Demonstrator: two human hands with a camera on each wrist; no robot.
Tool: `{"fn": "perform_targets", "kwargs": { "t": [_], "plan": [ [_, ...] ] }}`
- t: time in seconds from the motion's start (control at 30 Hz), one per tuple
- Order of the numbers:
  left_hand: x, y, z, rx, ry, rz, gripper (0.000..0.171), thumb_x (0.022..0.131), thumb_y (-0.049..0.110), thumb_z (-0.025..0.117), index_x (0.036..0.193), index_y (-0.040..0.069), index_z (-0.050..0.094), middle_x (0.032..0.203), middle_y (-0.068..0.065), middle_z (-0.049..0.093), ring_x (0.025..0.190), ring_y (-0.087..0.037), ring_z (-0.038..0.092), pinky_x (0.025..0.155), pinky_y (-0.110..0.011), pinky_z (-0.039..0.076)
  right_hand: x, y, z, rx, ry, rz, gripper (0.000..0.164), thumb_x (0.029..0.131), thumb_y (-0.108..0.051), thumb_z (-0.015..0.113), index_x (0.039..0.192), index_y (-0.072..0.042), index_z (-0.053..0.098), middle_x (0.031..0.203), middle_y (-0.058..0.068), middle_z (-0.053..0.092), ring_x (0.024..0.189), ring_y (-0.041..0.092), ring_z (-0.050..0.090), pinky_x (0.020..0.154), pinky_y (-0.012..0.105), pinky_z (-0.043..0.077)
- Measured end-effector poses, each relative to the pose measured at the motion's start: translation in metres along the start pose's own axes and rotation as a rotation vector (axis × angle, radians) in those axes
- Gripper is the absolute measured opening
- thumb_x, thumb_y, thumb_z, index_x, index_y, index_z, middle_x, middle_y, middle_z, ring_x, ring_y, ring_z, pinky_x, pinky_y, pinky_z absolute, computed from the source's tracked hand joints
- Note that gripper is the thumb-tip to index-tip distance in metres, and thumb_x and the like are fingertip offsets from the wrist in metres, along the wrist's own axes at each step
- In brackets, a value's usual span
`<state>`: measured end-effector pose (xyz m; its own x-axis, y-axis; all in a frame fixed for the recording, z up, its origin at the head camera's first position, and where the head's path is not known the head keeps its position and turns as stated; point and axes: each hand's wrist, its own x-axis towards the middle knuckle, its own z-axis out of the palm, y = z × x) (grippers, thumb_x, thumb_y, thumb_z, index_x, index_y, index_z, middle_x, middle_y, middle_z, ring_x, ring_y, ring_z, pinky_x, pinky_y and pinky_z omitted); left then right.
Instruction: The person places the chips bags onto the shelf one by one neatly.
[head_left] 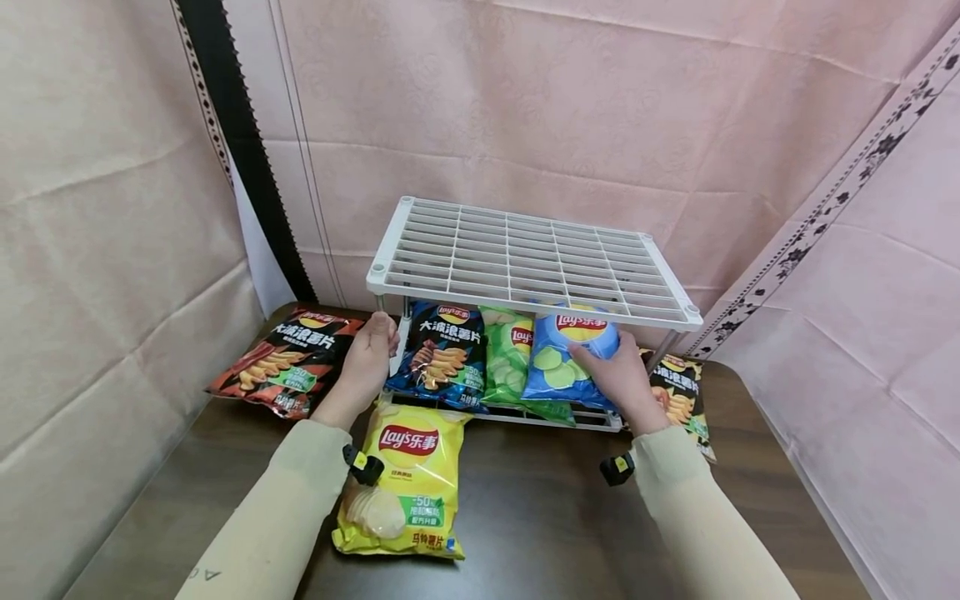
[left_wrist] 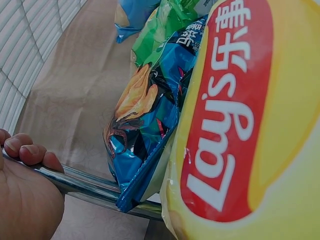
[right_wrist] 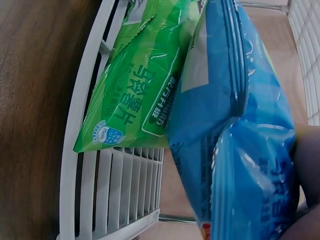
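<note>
My left hand (head_left: pixel 367 358) grips the metal post (left_wrist: pixel 85 186) at the left front of a white two-tier wire rack (head_left: pixel 384 237). A light-blue bag of Lay's chips (head_left: pixel 553 377) is in my right hand (head_left: pixel 624 382), thumb across its front and fingers behind its right side. That bag stands at the right of the lower shelf (right_wrist: pixel 72 185), under the top one. To its left, a green chip bag (right_wrist: pixel 145 85) leans partly behind it. A dark-blue chip bag (head_left: pixel 442 354) stands at the lower shelf's left end.
In front of the rack, a yellow Lay's bag (head_left: pixel 416 475) lies on the dark wooden table (head_left: pixel 540 508). A black-and-red chip bag (head_left: pixel 288 358) rests left of the rack, and a black one (head_left: pixel 678 392) at its right. Pink cloth (head_left: pixel 480 108) hangs behind and at both sides.
</note>
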<state>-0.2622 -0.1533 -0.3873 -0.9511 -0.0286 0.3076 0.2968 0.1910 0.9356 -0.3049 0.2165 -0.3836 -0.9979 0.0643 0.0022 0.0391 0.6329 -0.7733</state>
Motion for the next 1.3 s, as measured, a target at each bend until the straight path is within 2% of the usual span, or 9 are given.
{"fn": "perform_targets", "kwargs": {
  "t": [0.17, 0.27, 0.47, 0.63, 0.7, 0.8, 0.9, 1.0, 1.3],
  "plan": [
    [-0.001, 0.002, 0.001, 0.013, 0.001, -0.006, 0.053, 0.105, 0.042, 0.018, 0.085, -0.005, 0.036, 0.075, -0.009, 0.033, 0.068, -0.024, 0.036, 0.069, -0.033, 0.028, 0.000, 0.000, 0.002, -0.068, 0.047, -0.092, 0.093, 0.087, -0.056, 0.065, 0.149, -0.004, 0.019, 0.127, 0.020, 0.042, 0.107, 0.034, 0.051, 0.088, 0.052, 0.046],
    [-0.001, 0.002, 0.000, 0.012, 0.001, -0.007, 0.053, 0.105, 0.042, 0.018, 0.085, -0.004, 0.035, 0.074, -0.009, 0.033, 0.068, -0.024, 0.035, 0.069, -0.033, 0.028, 0.000, 0.001, 0.006, -0.105, 0.094, -0.116, 0.090, 0.088, -0.052, 0.066, 0.149, -0.004, 0.020, 0.127, 0.021, 0.041, 0.108, 0.035, 0.048, 0.088, 0.054, 0.044],
    [0.000, -0.001, -0.001, 0.026, 0.011, -0.014, 0.055, 0.105, 0.043, 0.018, 0.085, -0.005, 0.034, 0.074, -0.009, 0.032, 0.067, -0.023, 0.036, 0.068, -0.032, 0.028, -0.001, 0.000, 0.018, -0.200, 0.159, -0.127, 0.088, 0.091, -0.044, 0.065, 0.153, -0.006, 0.014, 0.140, 0.028, 0.025, 0.122, 0.041, 0.035, 0.096, 0.056, 0.037],
    [0.009, -0.021, -0.001, -0.001, 0.008, -0.008, 0.056, 0.105, 0.044, 0.017, 0.086, -0.005, 0.035, 0.075, -0.010, 0.033, 0.068, -0.025, 0.035, 0.067, -0.033, 0.027, -0.001, 0.000, 0.024, -0.286, 0.109, -0.143, 0.065, 0.098, -0.029, 0.056, 0.150, -0.003, 0.027, 0.146, 0.033, 0.022, 0.132, 0.047, 0.028, 0.100, 0.058, 0.033],
    [0.012, -0.029, -0.001, 0.004, 0.015, -0.009, 0.056, 0.104, 0.046, 0.017, 0.085, -0.003, 0.036, 0.076, -0.010, 0.033, 0.068, -0.026, 0.036, 0.067, -0.033, 0.027, -0.001, 0.001, 0.025, -0.325, 0.064, -0.149, 0.054, 0.100, -0.024, 0.051, 0.146, 0.001, 0.035, 0.145, 0.035, 0.026, 0.133, 0.049, 0.027, 0.102, 0.059, 0.031],
    [0.013, -0.034, 0.001, 0.016, 0.024, -0.008, 0.056, 0.103, 0.050, 0.018, 0.084, 0.001, 0.036, 0.075, -0.010, 0.034, 0.068, -0.026, 0.036, 0.067, -0.033, 0.028, -0.002, 0.004, 0.027, -0.323, -0.017, -0.143, 0.053, 0.103, -0.030, 0.044, 0.145, 0.002, 0.037, 0.145, 0.030, 0.033, 0.134, 0.045, 0.030, 0.104, 0.057, 0.030],
    [0.012, -0.037, 0.003, 0.011, 0.031, -0.003, 0.056, 0.102, 0.053, 0.018, 0.083, 0.004, 0.036, 0.075, -0.011, 0.033, 0.068, -0.027, 0.036, 0.067, -0.033, 0.028, -0.004, 0.007, 0.030, -0.282, -0.070, -0.124, 0.067, 0.102, -0.048, 0.040, 0.149, -0.001, 0.030, 0.148, 0.024, 0.034, 0.134, 0.041, 0.033, 0.104, 0.056, 0.030],
    [0.012, -0.037, 0.004, 0.010, 0.036, 0.011, 0.055, 0.102, 0.054, 0.019, 0.082, 0.006, 0.036, 0.075, -0.012, 0.033, 0.067, -0.028, 0.036, 0.067, -0.034, 0.028, -0.006, 0.009, 0.033, -0.251, -0.069, -0.109, 0.083, 0.096, -0.063, 0.040, 0.152, -0.005, 0.023, 0.152, 0.021, 0.028, 0.135, 0.039, 0.033, 0.104, 0.056, 0.031],
    [0.011, -0.032, 0.002, 0.010, 0.032, -0.001, 0.056, 0.101, 0.056, 0.018, 0.084, 0.005, 0.036, 0.076, -0.012, 0.033, 0.068, -0.028, 0.036, 0.068, -0.035, 0.027, -0.009, 0.016, 0.036, -0.233, -0.059, -0.089, 0.081, 0.094, -0.060, 0.048, 0.153, -0.010, 0.022, 0.153, 0.020, 0.025, 0.134, 0.038, 0.033, 0.103, 0.057, 0.032]
  ]
}}
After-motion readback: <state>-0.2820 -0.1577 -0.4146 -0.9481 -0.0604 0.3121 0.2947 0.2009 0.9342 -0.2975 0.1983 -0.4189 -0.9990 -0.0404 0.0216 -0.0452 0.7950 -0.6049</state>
